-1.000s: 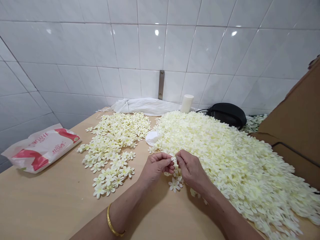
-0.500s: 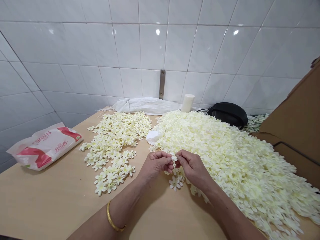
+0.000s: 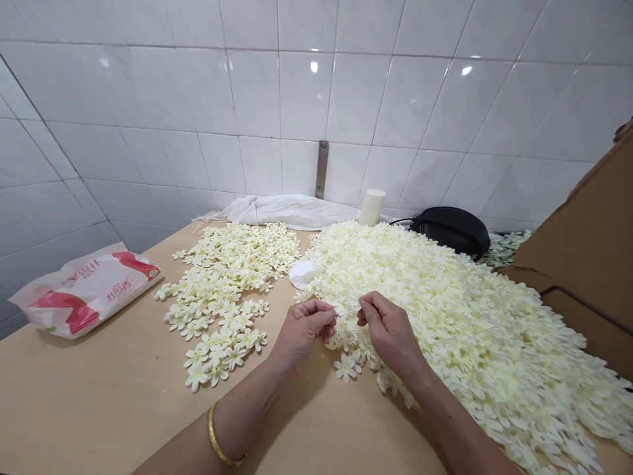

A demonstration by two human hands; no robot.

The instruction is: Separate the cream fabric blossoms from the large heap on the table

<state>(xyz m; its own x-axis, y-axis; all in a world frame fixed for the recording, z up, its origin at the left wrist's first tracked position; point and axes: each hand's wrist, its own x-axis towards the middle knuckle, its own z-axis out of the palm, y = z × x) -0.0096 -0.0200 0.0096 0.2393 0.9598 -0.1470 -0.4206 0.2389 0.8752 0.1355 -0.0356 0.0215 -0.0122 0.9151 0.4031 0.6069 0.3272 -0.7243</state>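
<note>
My left hand (image 3: 304, 330) and my right hand (image 3: 388, 333) are held close together over the wooden table (image 3: 99, 389), both with fingers pinched. Between their fingertips is a small cream fabric flower (image 3: 346, 309), gripped from both sides. Just below them a single flower (image 3: 345, 367) lies on the table. To the right spreads a large heap of cream flowers (image 3: 469, 316). To the left lies a thinner spread of separated flowers (image 3: 227, 284). A gold bangle (image 3: 217, 442) is on my left wrist.
A red-and-white plastic bag (image 3: 84, 287) lies at the table's left edge. Against the tiled wall are a white cloth bag (image 3: 291, 210), a white cylinder (image 3: 370, 206) and a black case (image 3: 452, 227). A brown cardboard box (image 3: 588, 244) stands at the right.
My two hands have drawn slightly apart, the right one shifting to the right, while both keep pinching the flower. The piles have not moved.
</note>
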